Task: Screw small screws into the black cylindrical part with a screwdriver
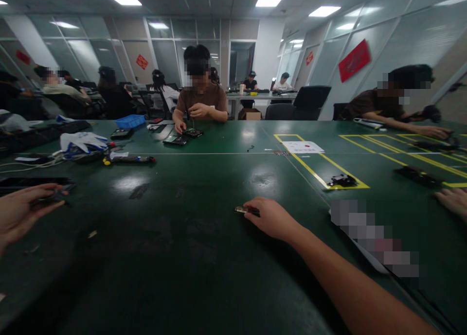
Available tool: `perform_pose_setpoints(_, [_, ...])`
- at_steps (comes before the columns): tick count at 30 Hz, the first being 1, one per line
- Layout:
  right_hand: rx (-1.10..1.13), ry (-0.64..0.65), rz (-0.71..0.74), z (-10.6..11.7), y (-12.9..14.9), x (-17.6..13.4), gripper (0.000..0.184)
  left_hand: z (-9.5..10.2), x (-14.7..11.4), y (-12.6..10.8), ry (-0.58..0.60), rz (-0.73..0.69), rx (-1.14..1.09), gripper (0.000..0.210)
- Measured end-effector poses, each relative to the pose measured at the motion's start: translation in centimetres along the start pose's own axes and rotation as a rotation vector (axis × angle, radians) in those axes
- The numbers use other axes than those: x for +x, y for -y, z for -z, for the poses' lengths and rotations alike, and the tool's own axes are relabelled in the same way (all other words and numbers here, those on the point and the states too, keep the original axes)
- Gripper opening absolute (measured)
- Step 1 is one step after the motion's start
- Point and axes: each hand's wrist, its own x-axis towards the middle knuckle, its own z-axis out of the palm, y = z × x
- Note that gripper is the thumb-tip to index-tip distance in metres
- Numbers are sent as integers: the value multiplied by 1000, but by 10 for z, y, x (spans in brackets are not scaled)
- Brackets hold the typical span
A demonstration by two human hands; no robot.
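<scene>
The small metal piece (pixel 240 209) is just right of the middle of the frame, at the fingertips of the right hand (pixel 269 218). Its gold-coloured end sticks out past the fingers, and its long axis runs nearly across the frame, dipping slightly toward the right, where the hand covers the rest. The bare end points left, to the side where the left hand (pixel 27 209) is. The right hand is plainly the nearer one: it is on the piece, while the left is well apart from it, at the left edge of the frame, with a broad stretch of green table (pixel 204 179) between them.

The right hand has its thumb and fingers drawn together, pinching the piece low over the table; whether the piece rests on the surface or is slightly raised, I cannot tell. The left hand has its thumb below and fingers above, pinching a small dark part (pixel 55 197) whose shape is too blurred to make out. That part is at about the same height in the frame as the metal piece, only slightly higher.

A screwdriver (pixel 131 160) lies in the upper left, its long axis also nearly across the frame, beyond the gap between the hands. White gloves (pixel 83 143) lie behind it, farther left, and a blue basket (pixel 130 121) stands beyond them.
</scene>
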Motion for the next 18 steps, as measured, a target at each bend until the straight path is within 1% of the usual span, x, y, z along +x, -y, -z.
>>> perform_pose_setpoints(2, [-1,-1,4,-1,-1,1,26,-11,-2,-1,67,-17,-56,22])
perform_pose_setpoints(5, [5,4,8,-2,-3,1,25,-32,-15,-8,161,-19,-91,25])
perform_pose_setpoints(9, [11,5,10,-1,-4,0,25,-55,-38,-22,225,25,-113,27])
perform_pose_setpoints(13, [12,2,18,1,-2,-1,25,-63,-56,-30,292,70,-125,22])
perform_pose_setpoints(18, [3,5,12,0,-1,0,26,-70,-59,-27,301,57,-113,25])
